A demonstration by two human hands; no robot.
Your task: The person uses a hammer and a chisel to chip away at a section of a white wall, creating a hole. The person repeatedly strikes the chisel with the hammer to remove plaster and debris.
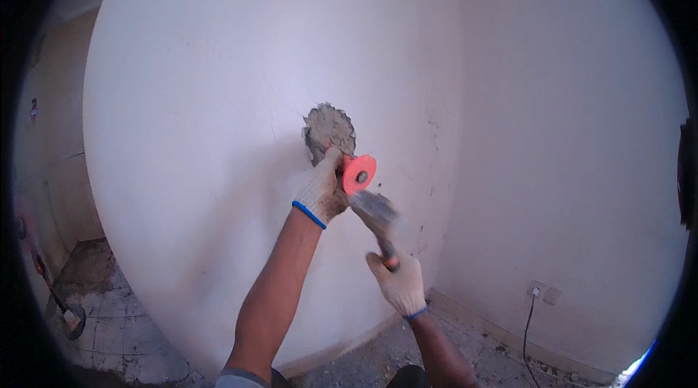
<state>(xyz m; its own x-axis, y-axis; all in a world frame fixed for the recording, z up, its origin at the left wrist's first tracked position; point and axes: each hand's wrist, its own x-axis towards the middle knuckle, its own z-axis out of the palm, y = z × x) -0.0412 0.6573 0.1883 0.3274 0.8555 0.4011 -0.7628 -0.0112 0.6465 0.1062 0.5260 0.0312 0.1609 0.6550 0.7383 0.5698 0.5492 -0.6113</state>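
Note:
My gloved left hand (326, 188) grips a chisel with a round red hand guard (350, 168), set at the lower part of a rough, broken patch (331, 126) in the white wall (203, 83). Its metal head pokes out through the guard's middle. My right hand (396, 283), in a white knit glove, is closed on a hammer (378, 217) below and to the right. The hammer's metal head is blurred just below the guard; I cannot tell whether it touches.
To the right, a second wall (552, 134) has a socket (536, 289) with a black cord running down. Rubble litters the floor (480, 348). At the left, a long-handled tool (71, 319) lies over dirty tiles beside a further wall.

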